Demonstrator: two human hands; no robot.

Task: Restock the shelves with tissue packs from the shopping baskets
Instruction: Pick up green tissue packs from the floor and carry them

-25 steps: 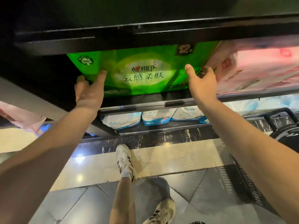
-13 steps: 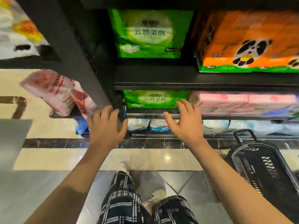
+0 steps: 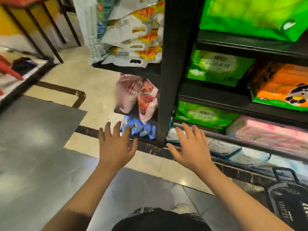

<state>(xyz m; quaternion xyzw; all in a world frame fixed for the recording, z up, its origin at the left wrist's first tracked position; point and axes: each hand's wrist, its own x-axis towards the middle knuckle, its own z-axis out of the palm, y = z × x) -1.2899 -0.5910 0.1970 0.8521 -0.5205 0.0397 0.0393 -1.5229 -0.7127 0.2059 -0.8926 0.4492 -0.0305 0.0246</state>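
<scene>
My left hand point(image 3: 116, 145) and my right hand point(image 3: 191, 147) hover empty with fingers spread, in front of the black shelf unit point(image 3: 171, 67) and clear of it. A green tissue pack point(image 3: 204, 115) lies on a low shelf just above and right of my right hand. Beside it sits a pink tissue pack point(image 3: 270, 132). Higher shelves hold another green pack point(image 3: 218, 67), an orange panda pack point(image 3: 281, 87) and a large green pack point(image 3: 250, 15). A black shopping basket point(image 3: 288, 199) stands on the floor at the lower right; what it holds is not visible.
Left of the shelf post hang pink bags point(image 3: 138, 97), blue packs point(image 3: 140, 129) and white-and-yellow bags point(image 3: 133, 34). White-and-blue packs point(image 3: 221, 147) fill the bottom shelf. A grey mat point(image 3: 33, 147) covers the floor on the left. My legs and shoe point(image 3: 180, 208) are below.
Both hands let go of the green pack, which stays on the low shelf, and drew back open. The view swung left and pulled away from the shelves.
</scene>
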